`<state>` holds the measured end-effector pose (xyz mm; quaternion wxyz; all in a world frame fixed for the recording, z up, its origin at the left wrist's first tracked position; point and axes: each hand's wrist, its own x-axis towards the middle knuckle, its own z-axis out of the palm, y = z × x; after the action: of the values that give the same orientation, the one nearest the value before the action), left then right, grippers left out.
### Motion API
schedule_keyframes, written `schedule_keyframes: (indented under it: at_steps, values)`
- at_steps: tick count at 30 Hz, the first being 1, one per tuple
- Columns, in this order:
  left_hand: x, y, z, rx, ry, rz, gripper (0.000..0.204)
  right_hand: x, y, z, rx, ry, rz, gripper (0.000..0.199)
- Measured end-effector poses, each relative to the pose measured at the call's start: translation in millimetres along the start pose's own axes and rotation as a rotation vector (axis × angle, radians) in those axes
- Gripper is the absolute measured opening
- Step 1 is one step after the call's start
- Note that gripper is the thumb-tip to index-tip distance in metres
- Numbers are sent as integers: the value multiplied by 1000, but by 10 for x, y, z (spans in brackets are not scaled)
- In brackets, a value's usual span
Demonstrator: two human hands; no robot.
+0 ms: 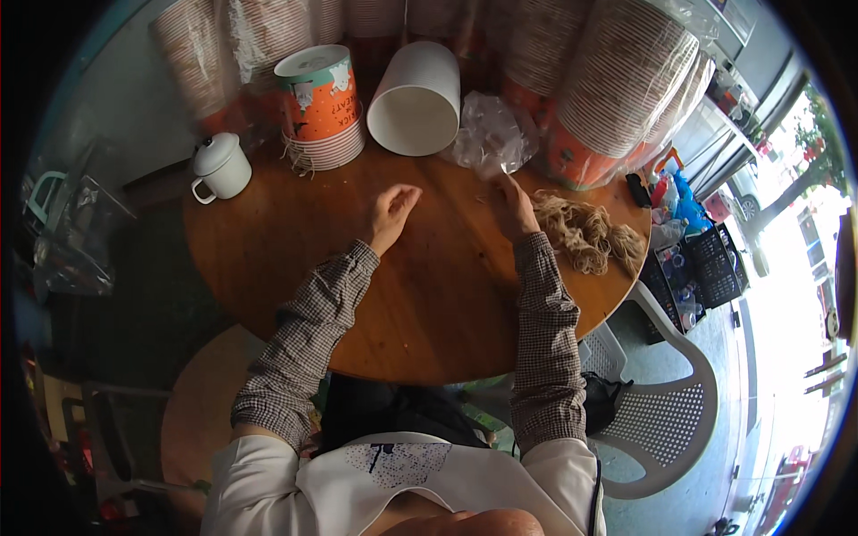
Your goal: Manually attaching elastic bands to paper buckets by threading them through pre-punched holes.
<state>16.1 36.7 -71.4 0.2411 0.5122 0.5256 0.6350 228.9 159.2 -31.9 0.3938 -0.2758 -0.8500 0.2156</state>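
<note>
The right hand (517, 210) is just at the near end of the crumpled clear bag (494, 134), which lies near the far edge of the desk (429, 304), to the right of the white tub (427, 67). In my judgement, handling here goes best with a light pinch on one loose fold of the plastic, because such thin film can slip or cling to the skin. It also seems wise not to push the bag sideways, since the tub lies on its side and could roll, and the orange tub (322, 112), upside down on a stack of tubs, could be knocked. The bundle of pale strings (590, 234) lies just beside the right wrist, toward the right edge of the desk, so the sleeve should better stay away from it. Both forearms reach forward over the near edge. The right hand points away from the body, and I cannot tell if its fingers are closed on the bag or only near it. The left hand (391, 219) is over the middle of the desk, turned inward; its fingers are loosely bent, close beside each other, and I see nothing clasped in them.
</note>
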Motion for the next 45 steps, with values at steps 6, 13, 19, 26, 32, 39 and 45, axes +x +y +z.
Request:
schedule_keyframes:
  at_steps: [6, 13, 19, 26, 32, 39, 45]
  values:
    - [53, 421, 305, 355, -137, -106, 62, -88, -168, 148, 262, -147, 51, 15]
    - [117, 411, 388, 297, -225, -45, 42, -30, -315, 111, 129, -219, -52, 11]
    - [87, 203, 387, 442, -146, 171, 20, -18, -399, 67, 219, -253, -38, 13]
    - [39, 150, 187, 110, -33, 72, 16, -261, 99, -365, -114, -131, 249, 21]
    - [-12, 292, 352, 61, -116, 72, 19, -352, 908, -1030, -425, 105, 297, 24]
    - [-64, 305, 174, 5, -167, -46, 18, -17, -490, -44, 135, -63, 103, 15]
    - [83, 240, 76, 171, -78, 66, 14, 184, -720, 262, 166, -201, 95, 22]
